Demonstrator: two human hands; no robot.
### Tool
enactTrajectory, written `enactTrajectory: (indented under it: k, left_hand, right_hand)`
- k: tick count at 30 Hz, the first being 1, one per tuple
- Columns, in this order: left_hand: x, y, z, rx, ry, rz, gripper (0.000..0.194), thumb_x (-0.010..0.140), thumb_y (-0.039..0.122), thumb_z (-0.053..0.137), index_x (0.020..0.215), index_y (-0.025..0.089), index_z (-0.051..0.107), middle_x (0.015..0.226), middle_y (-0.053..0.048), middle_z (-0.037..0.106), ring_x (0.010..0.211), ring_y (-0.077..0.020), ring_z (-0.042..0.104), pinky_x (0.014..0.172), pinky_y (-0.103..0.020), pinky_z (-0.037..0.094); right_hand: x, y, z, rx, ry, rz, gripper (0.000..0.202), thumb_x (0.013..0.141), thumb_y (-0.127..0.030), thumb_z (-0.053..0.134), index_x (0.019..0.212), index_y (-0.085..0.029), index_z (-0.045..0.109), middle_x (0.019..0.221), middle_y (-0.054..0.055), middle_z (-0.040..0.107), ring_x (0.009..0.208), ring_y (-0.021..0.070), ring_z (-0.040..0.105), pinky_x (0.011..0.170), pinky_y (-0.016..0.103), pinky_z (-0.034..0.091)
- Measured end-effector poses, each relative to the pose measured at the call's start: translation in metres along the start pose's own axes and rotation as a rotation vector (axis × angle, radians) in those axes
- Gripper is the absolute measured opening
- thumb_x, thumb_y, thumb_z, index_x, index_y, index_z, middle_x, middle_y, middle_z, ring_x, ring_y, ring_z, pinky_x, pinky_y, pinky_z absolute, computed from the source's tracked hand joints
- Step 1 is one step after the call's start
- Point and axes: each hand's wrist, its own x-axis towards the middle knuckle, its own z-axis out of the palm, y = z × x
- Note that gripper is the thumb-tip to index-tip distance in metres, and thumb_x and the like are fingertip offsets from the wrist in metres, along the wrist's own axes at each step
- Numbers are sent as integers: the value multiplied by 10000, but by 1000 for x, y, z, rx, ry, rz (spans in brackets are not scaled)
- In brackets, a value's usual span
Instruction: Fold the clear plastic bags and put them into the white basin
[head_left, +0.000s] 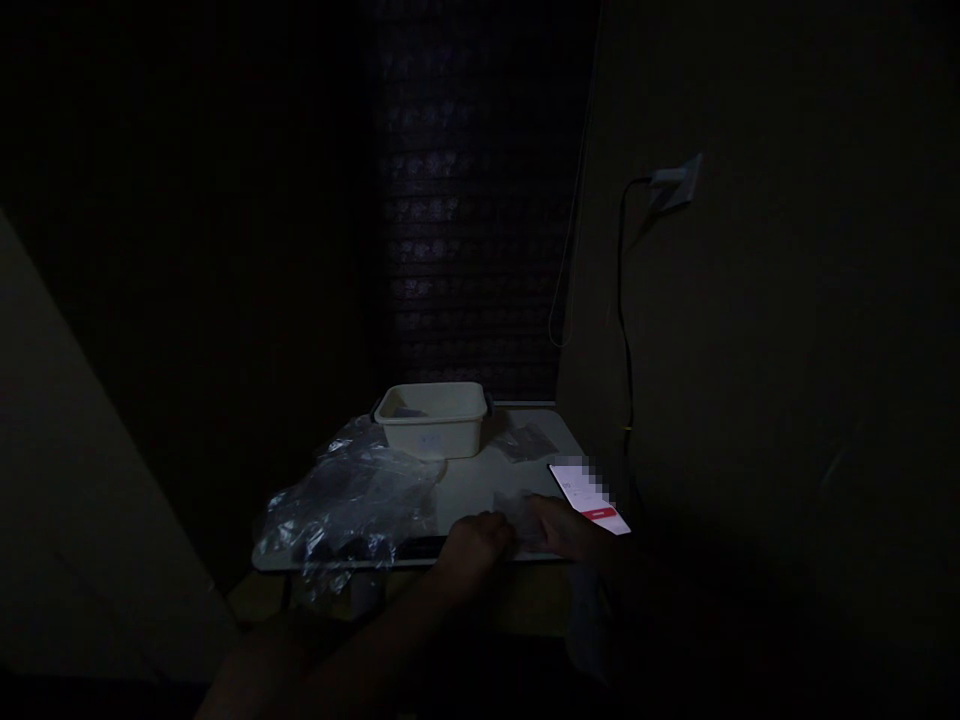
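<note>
Small clear bag (516,508), low and just right of center in the frame, lies between our two hands over the near edge of the counter (463,490). Our left hand (474,545) has its fingers curled at the bag's left side; in this dimness we cannot tell whether they pinch it. Our right hand (564,524) has its fingers clamped on the right side. We judge the step in hand to be handling this bag; the next move calls for a light grip on thin plastic. Whether it holds anything, we cannot tell.

To the left spreads a large crumpled plastic sheet (356,495); to the right lies a lit phone (577,487). Farther back, a flat packet (531,442), contents unclear, lies right of a pale tub (457,437), inside which we see a small dark item (409,411).
</note>
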Motion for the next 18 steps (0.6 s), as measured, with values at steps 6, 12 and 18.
enactTrajectory:
  k: [6, 12, 18]
  left_hand:
    - [5, -3, 2, -737, 391, -352, 276, 653, 223, 376, 924, 173, 395, 928, -49, 449, 827, -145, 433, 686, -263, 364]
    - [26, -23, -7, -1596, 123, -666, 450, 660, 494, 285, 774, 109, 487, 742, -71, 527, 641, -131, 505, 547, -244, 390]
    - [27, -28, -3, -1551, 250, -610, 240, 513, 330, 551, 590, 106, 515, 515, 6, 494, 469, -84, 457, 457, -200, 346]
  right_hand:
    - [3, -12, -2, 235, 35, -10, 150, 583, -242, 480, 701, -150, 497, 693, 25, 576, 675, 153, 531, 609, 309, 395]
    - [2, -24, 2, 338, -64, -129, 141, 572, -216, 508, 686, -137, 530, 673, 34, 589, 702, 171, 531, 634, 325, 383]
    - [4, -25, 7, 277, -66, -125, 146, 544, -218, 556, 662, -134, 536, 560, -7, 562, 567, 132, 525, 542, 271, 379]
